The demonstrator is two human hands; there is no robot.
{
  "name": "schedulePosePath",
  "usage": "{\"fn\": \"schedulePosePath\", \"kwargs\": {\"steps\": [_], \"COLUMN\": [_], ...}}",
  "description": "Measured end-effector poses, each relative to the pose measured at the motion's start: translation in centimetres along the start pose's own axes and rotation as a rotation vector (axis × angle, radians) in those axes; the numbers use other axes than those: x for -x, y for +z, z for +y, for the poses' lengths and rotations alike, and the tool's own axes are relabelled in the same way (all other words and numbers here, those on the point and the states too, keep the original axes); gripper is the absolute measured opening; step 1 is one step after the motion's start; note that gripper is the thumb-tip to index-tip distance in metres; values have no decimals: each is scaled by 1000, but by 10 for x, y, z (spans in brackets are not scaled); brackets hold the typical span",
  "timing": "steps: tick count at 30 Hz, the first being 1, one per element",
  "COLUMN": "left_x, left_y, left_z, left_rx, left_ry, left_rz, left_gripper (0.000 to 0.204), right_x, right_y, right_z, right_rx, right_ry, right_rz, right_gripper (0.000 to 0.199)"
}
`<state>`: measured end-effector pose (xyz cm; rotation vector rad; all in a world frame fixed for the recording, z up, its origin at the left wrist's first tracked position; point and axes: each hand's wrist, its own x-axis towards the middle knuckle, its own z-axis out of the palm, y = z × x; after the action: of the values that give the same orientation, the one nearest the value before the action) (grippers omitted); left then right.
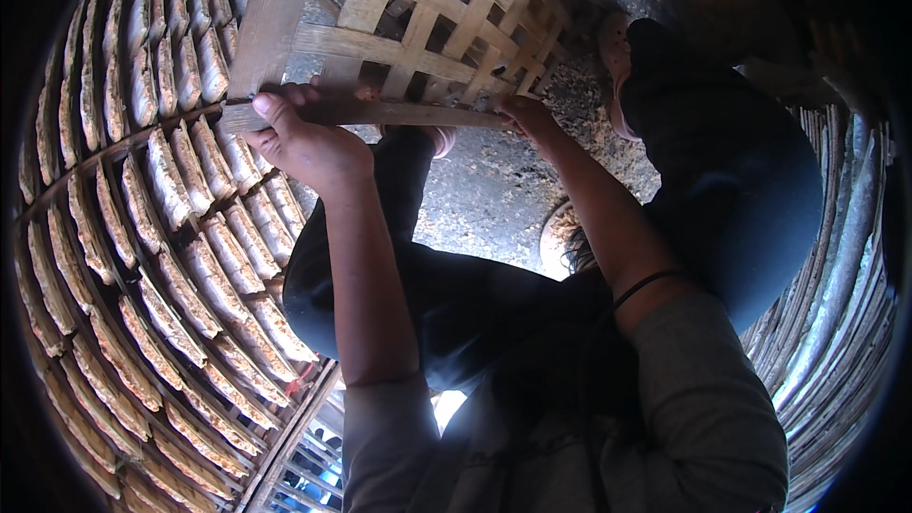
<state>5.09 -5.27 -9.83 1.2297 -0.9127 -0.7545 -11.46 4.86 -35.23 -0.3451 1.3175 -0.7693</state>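
Observation:
A woven bamboo panel with open square gaps and a flat wooden frame stands tilted in front of me. My left hand is closed around the near left corner of its frame, the thumb lying on top. Farther right, my right hand pinches the other end of the same near bar. Both forearms reach forward over my dark trousers. Part of the panel's right side fades into shadow.
On the left, a slatted rack bears rows of long brown-and-pale pieces. Thin sticks or slats line the right side. Flakes litter the grey floor. A round, pale-rimmed thing sits near my right forearm. My shoe is beside the panel.

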Motion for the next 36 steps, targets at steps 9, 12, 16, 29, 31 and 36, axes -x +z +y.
{"fn": "schedulePosePath", "kwargs": {"steps": [9, 12, 16, 29, 31, 36], "left_x": [3, 0, 0, -1, -1, 0], "left_y": [7, 4, 9, 9, 8, 9], "left_z": [3, 2, 1, 2, 2, 1], "left_rx": [39, 48, 52, 15, 15, 45], "left_ry": [10, 0, 22, 35, 38, 35], "left_rz": [44, 29, 3, 11, 1, 21], "left_gripper": [28, 28, 28, 28, 27, 27], "right_x": [-29, -28, -25, -46, -49, -44], "right_y": [-12, -21, -24, -30, -27, -12], "right_z": [9, 15, 40, 72, 67, 58], "right_rx": [391, 581, 662, 437, 619, 978], "right_ry": [-198, -397, -483, -32, -43, -267], "right_rz": [-146, -53, 278, 145, 143, 283], "right_gripper": [30, 24, 22, 45, 45, 44]}}
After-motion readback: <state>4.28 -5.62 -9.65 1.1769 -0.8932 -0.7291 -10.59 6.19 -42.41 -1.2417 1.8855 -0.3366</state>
